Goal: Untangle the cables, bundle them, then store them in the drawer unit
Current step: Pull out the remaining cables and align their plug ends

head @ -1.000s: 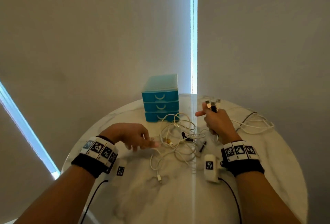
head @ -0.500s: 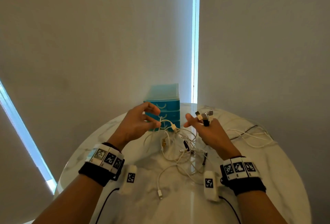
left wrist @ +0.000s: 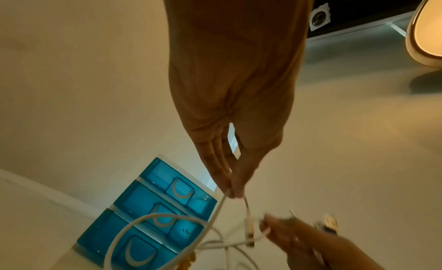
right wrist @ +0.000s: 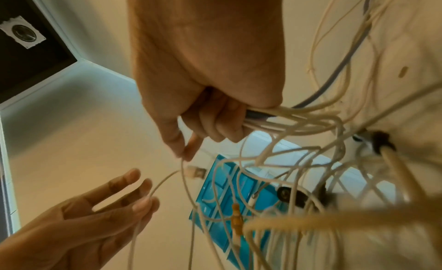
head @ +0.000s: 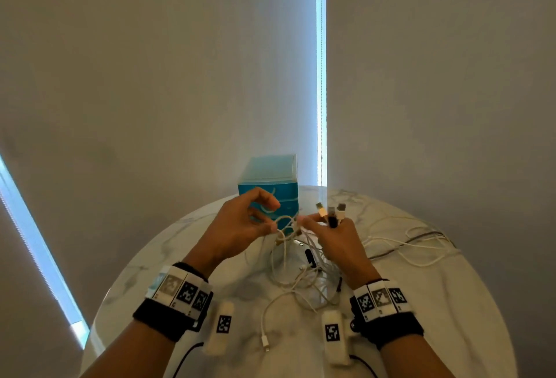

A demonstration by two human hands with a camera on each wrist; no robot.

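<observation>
Head and wrist views, read left to right. The left hand (head: 237, 228), which half a second ago was raised apart from the right hand with a single strand at its fingertips and a second ago lay low on the marble table (head: 156, 260), now meets the right hand above the tangle. It pinches a white cable (left wrist: 215, 213) between thumb and fingertips, and the other fingers spread loosely. Behind it at the far side of the table stands the blue drawer unit (head: 270, 185), all three drawers closed and their fronts facing the viewer. At centre the tangle of cables (head: 301, 272) is lifted in part: its strands hang roughly vertical from the hands to loops lying on the table, and one free white connector end (head: 266, 347) trails toward the near edge. The right hand (head: 337, 245) clenches a sheaf of several cables, whose connector plugs (head: 329, 213) stand upright and point up and away from the viewer. Its thumb and forefinger reach toward the strand in the left hand. At far right a further loose loop of cables (head: 415, 245) lies flat, with its long axis running left to right. The joining of the hands suggests that a strand is being passed or freed; untangling appears to be under way, with bundling and storage not yet begun.
</observation>
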